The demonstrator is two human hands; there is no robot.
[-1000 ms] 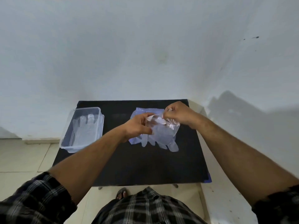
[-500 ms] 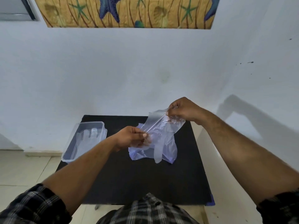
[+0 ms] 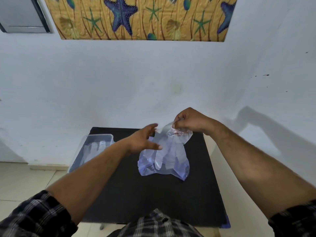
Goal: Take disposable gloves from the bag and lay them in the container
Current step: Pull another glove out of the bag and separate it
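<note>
A clear disposable glove hangs from my right hand, which pinches its cuff above the black table. The glove's fingers droop down over the pale blue plastic bag lying on the table. My left hand hovers just left of the glove with its fingers spread and nothing in them. A clear plastic container stands at the table's far left edge, with at least one clear glove lying flat inside it.
The small black table stands against a white wall, with a tiled floor to its left. A starfish picture hangs high on the wall. My plaid shirt shows at the table's near edge.
My left hand has let go of the bag and opened. My right hand has pulled the glove higher out of the bag. The head camera has tilted upward.
</note>
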